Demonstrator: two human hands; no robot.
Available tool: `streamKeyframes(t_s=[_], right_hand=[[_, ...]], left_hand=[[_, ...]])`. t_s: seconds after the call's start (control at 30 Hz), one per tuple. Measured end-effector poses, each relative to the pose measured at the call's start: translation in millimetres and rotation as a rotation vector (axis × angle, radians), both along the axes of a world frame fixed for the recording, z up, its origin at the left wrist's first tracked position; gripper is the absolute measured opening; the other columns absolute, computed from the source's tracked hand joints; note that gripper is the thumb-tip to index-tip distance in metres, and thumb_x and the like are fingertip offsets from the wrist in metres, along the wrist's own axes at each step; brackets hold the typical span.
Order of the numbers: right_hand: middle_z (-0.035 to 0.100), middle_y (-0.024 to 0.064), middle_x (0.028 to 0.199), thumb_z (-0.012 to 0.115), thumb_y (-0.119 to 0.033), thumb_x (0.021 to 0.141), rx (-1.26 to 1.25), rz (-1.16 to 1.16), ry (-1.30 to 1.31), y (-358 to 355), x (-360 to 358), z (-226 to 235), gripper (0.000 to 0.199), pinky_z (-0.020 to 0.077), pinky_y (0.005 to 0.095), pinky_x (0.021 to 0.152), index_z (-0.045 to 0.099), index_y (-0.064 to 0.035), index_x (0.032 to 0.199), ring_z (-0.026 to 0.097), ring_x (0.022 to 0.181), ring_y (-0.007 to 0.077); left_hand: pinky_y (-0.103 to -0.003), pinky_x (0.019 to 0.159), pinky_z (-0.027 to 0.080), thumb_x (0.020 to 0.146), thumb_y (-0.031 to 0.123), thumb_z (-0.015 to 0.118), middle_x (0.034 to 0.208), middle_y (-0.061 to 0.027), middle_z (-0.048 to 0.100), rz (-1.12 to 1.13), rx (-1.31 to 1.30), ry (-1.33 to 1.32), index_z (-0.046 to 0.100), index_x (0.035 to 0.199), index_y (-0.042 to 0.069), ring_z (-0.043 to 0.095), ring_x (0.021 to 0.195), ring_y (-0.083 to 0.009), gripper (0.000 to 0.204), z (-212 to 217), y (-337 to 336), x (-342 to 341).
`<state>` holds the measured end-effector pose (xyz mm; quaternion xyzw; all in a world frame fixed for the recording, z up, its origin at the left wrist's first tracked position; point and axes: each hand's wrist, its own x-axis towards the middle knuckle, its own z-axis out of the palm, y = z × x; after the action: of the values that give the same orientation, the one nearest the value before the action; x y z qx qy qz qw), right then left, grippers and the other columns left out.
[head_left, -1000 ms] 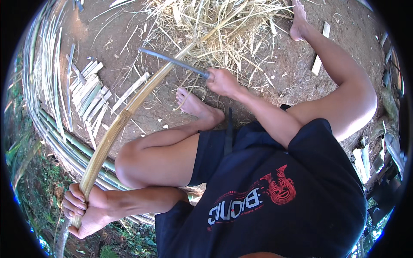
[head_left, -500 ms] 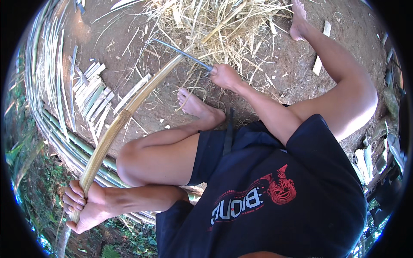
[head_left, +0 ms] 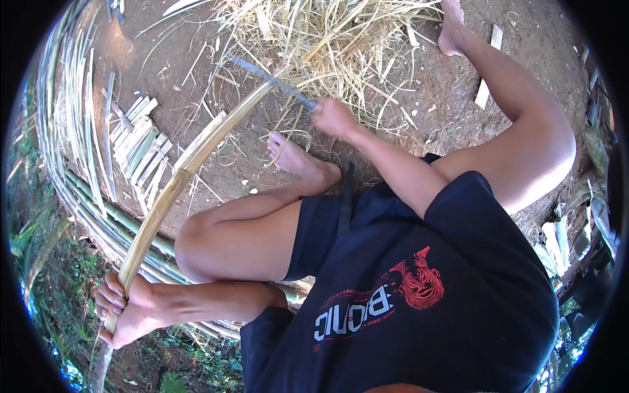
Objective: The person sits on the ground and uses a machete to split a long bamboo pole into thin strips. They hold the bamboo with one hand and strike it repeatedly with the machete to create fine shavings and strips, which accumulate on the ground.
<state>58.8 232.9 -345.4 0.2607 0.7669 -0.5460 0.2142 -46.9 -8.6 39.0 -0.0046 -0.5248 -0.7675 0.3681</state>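
A long, pale bamboo strip [head_left: 171,196] runs from the lower left up to the heap of shavings. Around its near end the fingers of my left hand [head_left: 131,309] are wrapped. My right hand [head_left: 335,119] grips the handle of a knife [head_left: 280,85] with a long, thin blade. That blade lies across the far end of the strip, pointing up and to the left. The handle is mostly hidden inside my fist.
A heap of pale shavings [head_left: 327,46] covers the ground at the far side. Short split pieces [head_left: 141,141] lie left of the strip, beside long thin slats [head_left: 82,111]. Green bamboo poles [head_left: 121,219] curve along the left. My bare foot [head_left: 298,160] rests near the strip.
My right hand and the knife have shifted slightly left, with the blade's flat showing more. The strip has moved a little. My left hand keeps its grip.
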Motion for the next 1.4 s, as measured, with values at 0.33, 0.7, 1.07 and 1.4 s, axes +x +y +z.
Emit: streamKeyframes(t_s=[0.33,0.7,1.07,1.4], right_hand=[[0.056,0.0092,0.064,0.047,-0.022,0.096,0.073,0.065,0.004,17,-5,-24,0.022,0.0515,0.0364,0.055,0.06,-0.0045,0.094,0.055,0.054,0.018],[0.059,0.0099,0.071,0.045,-0.017,0.096,-0.031,0.126,-0.132,26,-5,6,0.025,0.0522,0.0346,0.054,0.06,-0.0029,0.11,0.058,0.058,0.0175],[0.065,0.0133,0.083,0.049,-0.024,0.097,0.182,0.012,-0.207,27,19,-21,0.024,0.0553,0.0391,0.071,0.063,-0.0069,0.105,0.065,0.071,0.0231],[0.061,0.0122,0.068,0.062,-0.017,0.081,0.016,-0.068,-0.214,41,47,-47,0.015,0.0524,0.0404,0.056,0.064,-0.0034,0.087,0.06,0.058,0.0212]], left_hand=[[-0.027,0.041,0.023,0.087,0.043,0.045,0.051,0.0025,0.023,0.007,-0.039,0.004,0.034,0.061,0.014,0.022,0.042,-0.0119,0.04,-3,-5,-12],[-0.027,0.039,0.018,0.089,0.042,0.044,0.051,0.0037,0.023,0.156,0.009,-0.017,0.034,0.062,0.015,0.019,0.042,-0.0107,0.04,-8,1,-17],[-0.026,0.038,0.018,0.094,0.044,0.034,0.051,0.0041,0.024,0.375,0.093,-0.13,0.035,0.063,0.015,0.019,0.041,-0.01,0.042,-12,-9,-37],[-0.027,0.039,0.025,0.092,0.034,0.036,0.043,0.0022,0.032,0.005,0.092,-0.075,0.039,0.056,0.017,0.025,0.036,-0.0099,0.041,-28,-54,-28]])
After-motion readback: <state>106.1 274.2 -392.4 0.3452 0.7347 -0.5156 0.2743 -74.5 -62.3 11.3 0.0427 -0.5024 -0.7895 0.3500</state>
